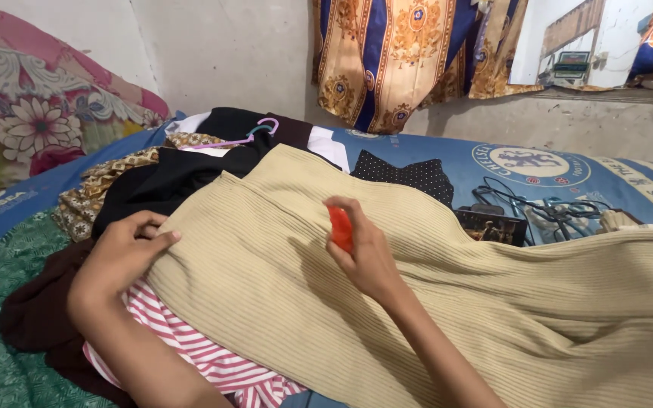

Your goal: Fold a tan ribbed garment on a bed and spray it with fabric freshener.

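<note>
A large beige ribbed cloth (pixel 417 295) lies spread over a pile of clothes on a bed. My left hand (pixel 119 261) pinches its left edge between thumb and fingers. My right hand (pixel 364 253) hovers over the middle of the cloth and grips a small orange-red object (pixel 340 227), most of it hidden by my fingers. Under the beige cloth's lower left corner a red-and-white striped garment (pixel 205 363) sticks out.
Black clothes (pixel 168 181), a patterned brown cloth (pixel 92 189) and a purple hanger (pixel 247 136) lie behind. A black dotted cloth (pixel 413 175), a small dark box (pixel 493 225) and tangled cables (pixel 546 208) rest on the blue bedsheet (pixel 629 189). Floral pillow (pixel 32 121) left; curtains (pixel 410 53) on the wall.
</note>
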